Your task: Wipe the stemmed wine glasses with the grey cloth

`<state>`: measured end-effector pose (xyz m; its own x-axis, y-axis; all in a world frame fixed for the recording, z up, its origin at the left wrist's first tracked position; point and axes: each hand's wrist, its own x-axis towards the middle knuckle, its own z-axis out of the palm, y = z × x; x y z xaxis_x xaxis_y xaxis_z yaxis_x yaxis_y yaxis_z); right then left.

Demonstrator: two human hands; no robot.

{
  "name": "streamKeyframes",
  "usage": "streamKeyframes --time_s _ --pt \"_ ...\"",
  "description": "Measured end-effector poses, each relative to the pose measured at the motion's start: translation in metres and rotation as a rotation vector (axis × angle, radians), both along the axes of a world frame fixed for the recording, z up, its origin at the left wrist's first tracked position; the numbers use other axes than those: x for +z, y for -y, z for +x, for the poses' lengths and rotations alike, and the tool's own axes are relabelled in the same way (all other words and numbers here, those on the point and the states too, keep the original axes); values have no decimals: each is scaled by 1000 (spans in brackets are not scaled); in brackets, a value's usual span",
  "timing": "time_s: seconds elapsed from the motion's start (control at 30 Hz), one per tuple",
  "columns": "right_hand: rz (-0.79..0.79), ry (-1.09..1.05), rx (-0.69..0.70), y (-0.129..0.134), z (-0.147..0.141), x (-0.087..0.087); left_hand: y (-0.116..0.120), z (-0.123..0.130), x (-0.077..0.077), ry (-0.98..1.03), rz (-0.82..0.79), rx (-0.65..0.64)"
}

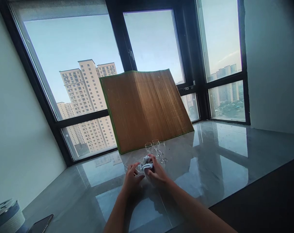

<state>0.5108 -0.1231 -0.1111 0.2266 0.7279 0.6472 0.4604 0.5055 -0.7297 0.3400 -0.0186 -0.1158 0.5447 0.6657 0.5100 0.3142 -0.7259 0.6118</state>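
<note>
White-grey cloth (147,165) bunched in the right hand (158,173), head view. Right fingers clamped on it: thumb on the near side, fingertips up over the far side. Left hand (133,177): fingers curled around a clear stemmed glass (139,168), which is tilted well over, roughly on its side. Its bowl end points at the cloth, its foot end shows just left of the left fingers. Cloth is up against the bowl; can't tell how far inside it goes. Exact left fingertip contact partly hidden by the glare and the hand itself.

Just beyond the right fingers: a tight group of clear stemmed glasses (162,148), upright, about four, overlapping so count is soft. They stand on the glossy grey stone window sill (181,174), same surface that runs under both hands.

Farther beyond the fingers: brown slatted mat (147,110), green edging, propped up on the sill and leaning toward the dark-framed window (147,38). High-rise (89,84) outside, beyond and left of the fingers.

Well left of the left fingers and closer to the wearer: dark phone (41,224) lying flat, lidded cup (8,215) with a blue band next to it, both cut by the picture's edge.
</note>
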Motion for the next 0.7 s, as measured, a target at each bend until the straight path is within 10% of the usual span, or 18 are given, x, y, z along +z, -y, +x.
streamKeyframes --time_s 0.43,0.7 --pt "-92 223 -388 -1 -2 -3 12 0 14 -48 27 -35" --pt "-100 45 -326 2 -3 2 18 5 14 -91 53 -39"
